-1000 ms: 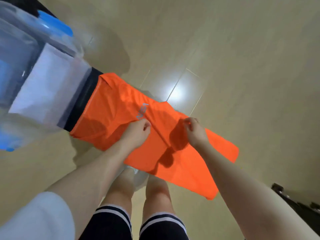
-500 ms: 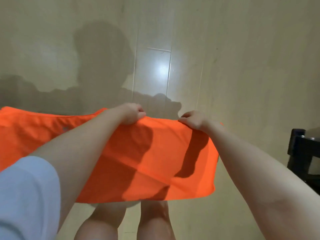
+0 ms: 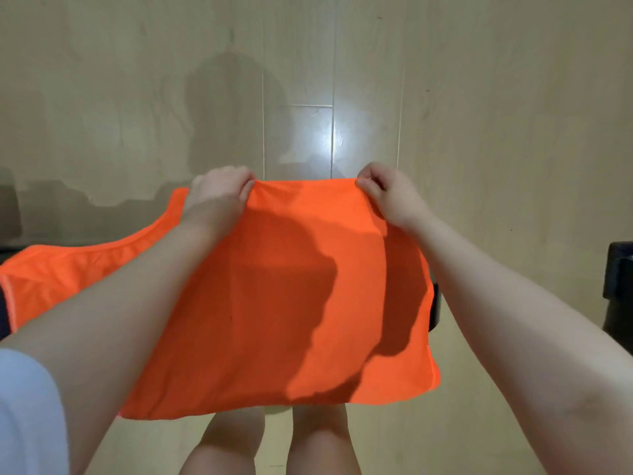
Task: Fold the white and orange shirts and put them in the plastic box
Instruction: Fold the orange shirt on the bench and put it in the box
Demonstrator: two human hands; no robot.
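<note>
The orange shirt point(image 3: 291, 303) hangs in the air in front of me, above the wooden floor. My left hand point(image 3: 219, 193) pinches its top edge on the left. My right hand point(image 3: 387, 193) pinches the same edge on the right. The cloth droops from both hands toward my knees, and part of it trails off to the far left under my left forearm. The white shirt and the plastic box are out of view.
Pale wooden floor point(image 3: 342, 80) fills the view, with a bright light reflection in the middle. A dark piece of furniture point(image 3: 620, 286) stands at the right edge. My bare legs point(image 3: 270, 443) show below the shirt.
The view has swung away from the plastic box and the white shirt. Both hands have lifted the orange shirt by its edge, raising it off its resting place into the air.
</note>
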